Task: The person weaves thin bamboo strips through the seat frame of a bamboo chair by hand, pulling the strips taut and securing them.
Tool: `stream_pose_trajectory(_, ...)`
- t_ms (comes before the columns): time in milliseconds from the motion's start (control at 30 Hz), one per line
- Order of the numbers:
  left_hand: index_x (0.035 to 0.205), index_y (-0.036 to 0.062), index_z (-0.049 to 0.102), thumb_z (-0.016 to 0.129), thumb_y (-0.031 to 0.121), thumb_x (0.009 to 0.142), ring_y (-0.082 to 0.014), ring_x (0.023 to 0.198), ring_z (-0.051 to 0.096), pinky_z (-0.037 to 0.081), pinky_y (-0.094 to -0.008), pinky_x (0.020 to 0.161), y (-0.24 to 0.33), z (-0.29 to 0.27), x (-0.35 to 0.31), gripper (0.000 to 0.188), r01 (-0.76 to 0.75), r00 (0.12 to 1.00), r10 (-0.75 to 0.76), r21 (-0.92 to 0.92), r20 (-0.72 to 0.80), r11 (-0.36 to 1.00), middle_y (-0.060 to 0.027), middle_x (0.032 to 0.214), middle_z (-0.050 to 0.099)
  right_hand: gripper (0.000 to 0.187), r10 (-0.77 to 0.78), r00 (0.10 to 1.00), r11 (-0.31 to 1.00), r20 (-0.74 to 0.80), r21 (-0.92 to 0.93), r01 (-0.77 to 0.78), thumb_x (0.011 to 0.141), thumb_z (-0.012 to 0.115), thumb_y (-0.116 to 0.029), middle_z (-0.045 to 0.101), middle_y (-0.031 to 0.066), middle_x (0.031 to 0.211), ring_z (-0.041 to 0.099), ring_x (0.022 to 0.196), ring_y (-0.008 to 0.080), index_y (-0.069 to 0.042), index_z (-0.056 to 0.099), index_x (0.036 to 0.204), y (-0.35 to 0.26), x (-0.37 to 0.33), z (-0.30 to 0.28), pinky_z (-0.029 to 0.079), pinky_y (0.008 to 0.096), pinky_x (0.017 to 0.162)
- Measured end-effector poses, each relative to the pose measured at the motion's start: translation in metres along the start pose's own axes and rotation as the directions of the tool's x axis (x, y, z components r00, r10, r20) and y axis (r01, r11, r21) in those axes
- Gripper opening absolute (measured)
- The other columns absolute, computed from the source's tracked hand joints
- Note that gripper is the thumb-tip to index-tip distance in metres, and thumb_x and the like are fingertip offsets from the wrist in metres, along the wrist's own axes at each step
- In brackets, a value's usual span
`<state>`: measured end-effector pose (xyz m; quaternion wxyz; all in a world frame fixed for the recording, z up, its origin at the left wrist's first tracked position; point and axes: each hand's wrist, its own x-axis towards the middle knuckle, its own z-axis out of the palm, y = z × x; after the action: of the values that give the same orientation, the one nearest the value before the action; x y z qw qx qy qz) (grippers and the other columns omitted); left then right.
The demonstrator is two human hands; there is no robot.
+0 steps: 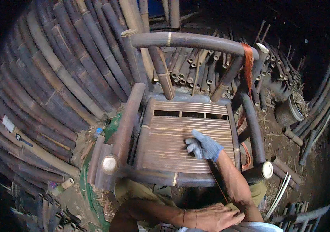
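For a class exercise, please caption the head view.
Gloved right hand over the slatted seat of a bamboo chair, bare left hand near the right forearm.

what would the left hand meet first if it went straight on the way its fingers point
Most likely the right forearm, which crosses just ahead of the left hand; they may already touch, as depth is unclear here.
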<state>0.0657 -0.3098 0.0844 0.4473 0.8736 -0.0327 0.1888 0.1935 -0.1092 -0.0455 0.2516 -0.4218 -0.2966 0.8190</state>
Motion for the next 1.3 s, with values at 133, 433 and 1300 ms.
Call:
stream_pose_trajectory(133, 0.120, 0.0009, 0.043, 0.050, 0.013, 0.089, -0.0363, 0.094, 0.065, 0.055, -0.0443, 0.070, -0.032, -0.013, -0.033, 0.035, 0.024, 1.000, -0.026, 0.195, 0.008, 0.981, -0.0213, 0.107, 0.054, 0.027, -0.493, 0.837, 0.736, -0.238, -0.626, 0.256, 0.091, 0.056, -0.031, 0.057, 0.0100, 0.061, 0.055, 0.049, 0.0192, -0.006, 0.061, 0.082, -0.060, 0.048, 0.041, 0.042, 0.0357, 0.041)
stream_pose_trajectory(433, 0.124, 0.0071, 0.058, 0.062, 0.007, 0.082, -0.0377, 0.109, 0.056, 0.048, -0.0445, 0.091, -0.270, -0.202, -0.149, 0.042, 0.865, 0.377, -0.330, 0.202, -0.865, 0.460, -0.0183, 0.115, 0.057, 0.024, -0.683, 0.628, 0.667, -0.374, 0.032, 0.745, 0.092, 0.058, -0.028, 0.069, 0.0067, 0.086, 0.057, 0.065, 0.0168, -0.007, 0.067, 0.084, -0.102, 0.045, 0.003, 0.050, 0.0363, 0.075)
stream_pose_trajectory(1300, 0.105, 0.0167, 0.070, 0.044, 0.040, 0.095, -0.0305, 0.105, 0.061, 0.037, -0.0498, 0.094, -0.334, -0.197, -0.143, 0.037, 0.933, 0.359, -0.628, 0.274, -0.690, 0.232, -0.0104, 0.111, 0.067, 0.026, -0.676, 0.715, -0.107, -0.180, -0.935, -0.337, 0.086, 0.054, -0.023, 0.068, 0.0235, 0.086, 0.067, 0.079, 0.0413, -0.003, 0.071, 0.084, -0.056, 0.071, 0.013, 0.054, 0.0501, 0.069)
